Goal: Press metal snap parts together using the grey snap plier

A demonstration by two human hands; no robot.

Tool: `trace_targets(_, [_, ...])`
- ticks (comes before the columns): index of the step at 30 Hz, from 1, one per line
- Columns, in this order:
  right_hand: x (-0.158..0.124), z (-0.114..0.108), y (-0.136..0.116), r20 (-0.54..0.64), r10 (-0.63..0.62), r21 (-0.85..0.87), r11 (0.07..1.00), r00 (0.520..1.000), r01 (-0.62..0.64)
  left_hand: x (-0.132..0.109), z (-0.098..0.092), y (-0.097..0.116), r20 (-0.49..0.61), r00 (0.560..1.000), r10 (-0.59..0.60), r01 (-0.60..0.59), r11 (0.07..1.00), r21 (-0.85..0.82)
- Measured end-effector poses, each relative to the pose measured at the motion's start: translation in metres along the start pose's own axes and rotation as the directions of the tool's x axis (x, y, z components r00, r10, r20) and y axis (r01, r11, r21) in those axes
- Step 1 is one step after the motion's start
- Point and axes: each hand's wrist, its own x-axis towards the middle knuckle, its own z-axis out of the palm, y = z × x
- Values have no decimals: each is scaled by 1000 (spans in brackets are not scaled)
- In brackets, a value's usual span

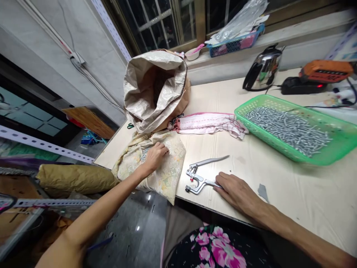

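Observation:
My left hand (155,157) rests on a patterned cloth (174,149) at the table's front left corner, its fingers curled together; anything in them is too small or hidden to make out. Beside that hand, a small heap of silvery metal pieces (144,153) lies on the cloth. A pair of snap-fastener pliers (199,182) lies on the table with its handles spread apart. My right hand (234,189) lies low on the tabletop, its fingers closed over the end of the lower handle.
Behind the cloth stands a large open sack (134,89). A pink-and-white cloth (208,123) lies beside it. At right is a green basket (267,147) of small metal pieces (290,128). A kettle (266,67) and an orange power-tool battery (326,70) stand at the back.

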Motion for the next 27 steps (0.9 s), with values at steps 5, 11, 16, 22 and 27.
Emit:
trace_targets(5, [1, -8, -9, -107, -85, -145, 987, 991, 68, -44, -4, 57, 235, 944, -232, 329, 719, -613])
trace_targets(11, [1, -20, -22, -207, -213, -300, 943, 955, 145, -68, 21, 93, 318, 901, -296, 425, 455, -782])
trace_targets(16, [1, -24, -24, -216, -221, -325, 935, 951, 143, -65, 26, 97, 258, 925, -279, 369, 500, -784])
trace_targets(22, [1, -19, -18, -198, -181, -266, 956, 963, 125, -57, 29, 97, 290, 922, -257, 386, 573, -722])
trace_targets(27, [0, -11, -12, -159, -100, -180, 981, 982, 70, -54, 36, 95, 408, 869, -280, 493, 548, -676])
